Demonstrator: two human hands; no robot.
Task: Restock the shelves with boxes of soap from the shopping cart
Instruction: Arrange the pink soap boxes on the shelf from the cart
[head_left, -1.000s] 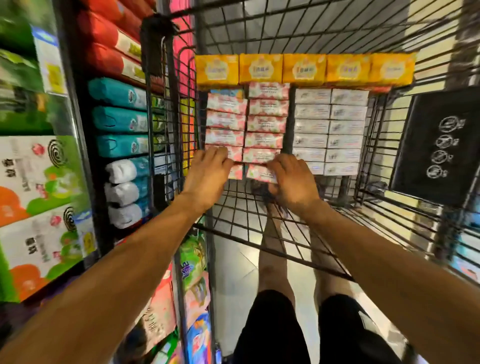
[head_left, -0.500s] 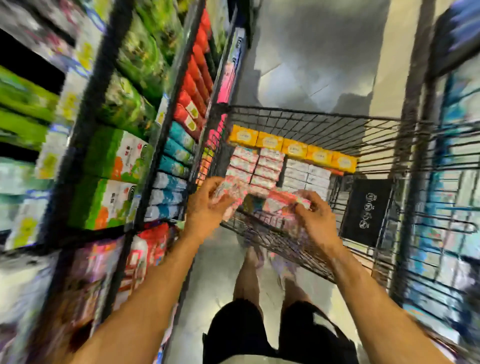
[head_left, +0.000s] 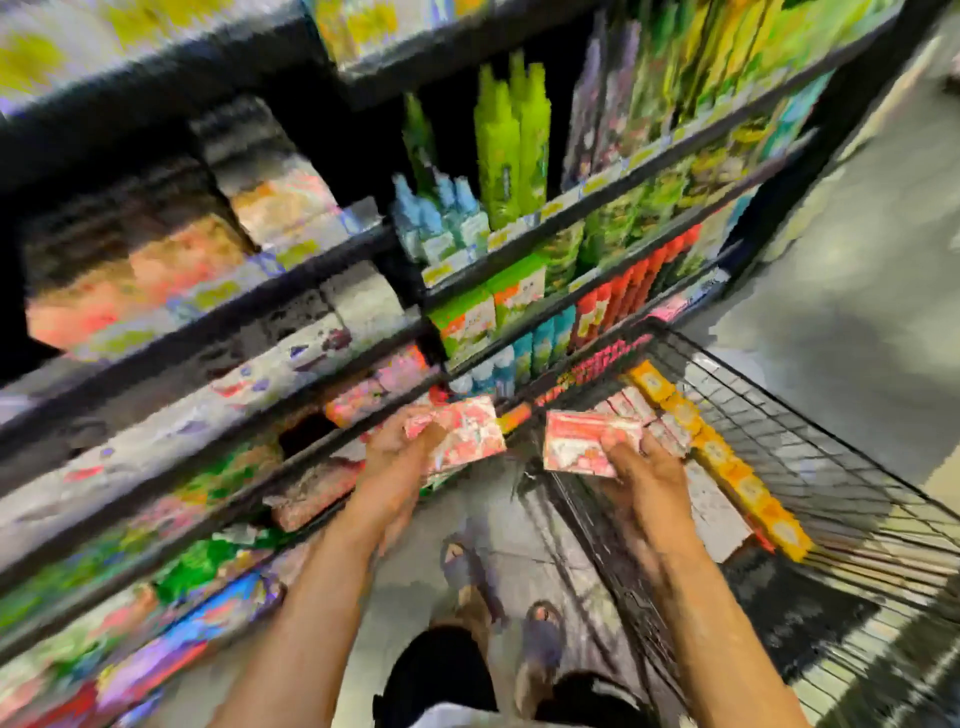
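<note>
Shelves stand left of the cart. My left hand grips one soap box, my right hand a second box. I judge them light and stiff, so hold across the sides.

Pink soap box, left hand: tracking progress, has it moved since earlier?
Yes. The pink soap box rose out of the black wire cart, leftward toward the shelves.

You can read no word, number or brand here; blur smears all print. The left pink-and-white cardboard soap box and the right pink-and-white cardboard soap box show only red patterning, the yellow cardboard boxes only pale round emblems. The yellow-and-white shelf-edge price tags are illegible too.
</note>
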